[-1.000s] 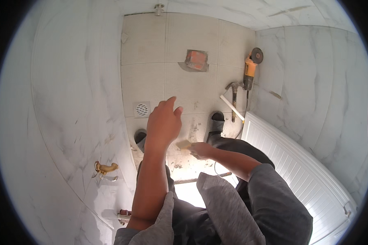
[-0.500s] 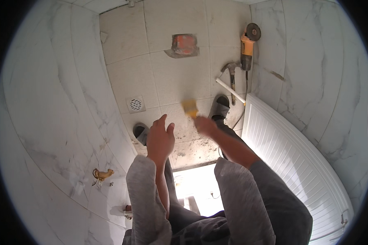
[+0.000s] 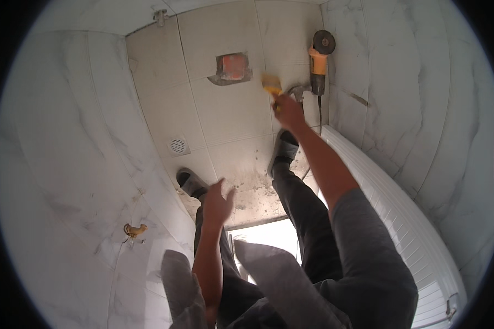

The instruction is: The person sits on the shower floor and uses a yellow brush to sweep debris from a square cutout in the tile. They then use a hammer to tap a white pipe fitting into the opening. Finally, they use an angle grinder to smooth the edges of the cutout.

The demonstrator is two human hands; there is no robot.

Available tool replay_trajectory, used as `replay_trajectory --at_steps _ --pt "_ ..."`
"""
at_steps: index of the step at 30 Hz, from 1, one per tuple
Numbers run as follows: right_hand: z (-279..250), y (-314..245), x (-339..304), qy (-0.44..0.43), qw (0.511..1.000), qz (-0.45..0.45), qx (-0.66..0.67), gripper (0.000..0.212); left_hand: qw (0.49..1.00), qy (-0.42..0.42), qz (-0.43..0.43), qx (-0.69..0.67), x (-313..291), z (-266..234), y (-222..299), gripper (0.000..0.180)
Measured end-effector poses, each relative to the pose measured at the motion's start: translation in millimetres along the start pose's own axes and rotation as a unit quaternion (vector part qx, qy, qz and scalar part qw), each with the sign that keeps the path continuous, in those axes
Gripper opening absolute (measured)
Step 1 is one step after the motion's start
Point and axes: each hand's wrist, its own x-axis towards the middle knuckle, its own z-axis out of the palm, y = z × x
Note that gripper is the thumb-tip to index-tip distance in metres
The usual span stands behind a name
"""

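Note:
My right hand [image 3: 288, 113] is closed round the yellow handle of a flat paintbrush [image 3: 271, 85]. The brush is blurred, with its bristles pointing away from me over the beige floor tiles; whether they touch the floor I cannot tell. It lies just right of a square cut-out [image 3: 234, 67] showing reddish material. Partly behind my hand and wrist is a claw hammer [image 3: 298, 93]. My left hand [image 3: 218, 205] holds nothing, its fingers stretched apart above the floor, beside my left slipper [image 3: 191, 182].
An orange angle grinder [image 3: 318, 64] lies along the right wall, its cord running toward me. White ribbed panelling [image 3: 389, 214] is at the right. A floor drain [image 3: 178, 146] sits at the left, and a brass fitting [image 3: 134, 231] juts from the marbled left wall. Dirt speckles the near floor.
My right hand has carried the paintbrush forward and slightly right, toward the hammer. My left hand has drawn back toward me. The view has shifted a little, and my right arm now covers the white stick.

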Motion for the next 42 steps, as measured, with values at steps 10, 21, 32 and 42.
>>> replay_trajectory --at_steps 10,21,32,42 --pt "49 -81 -263 -0.392 0.910 0.021 0.136 0.033 0.999 -0.047 0.016 -0.015 -132 -34 133 0.057" --pt "-166 -4 -183 -0.001 0.872 0.332 0.359 0.034 0.992 -0.069 0.099 -0.033 -114 -80 129 0.056" --pt "-272 -119 -230 0.046 0.916 0.313 0.245 0.042 0.991 -0.029 -0.115 0.061 -57 -155 -47 0.055" --pt "-244 -166 -231 0.025 0.900 0.345 0.265 0.041 0.997 -0.065 -0.033 -0.032 -109 -171 4 0.053"
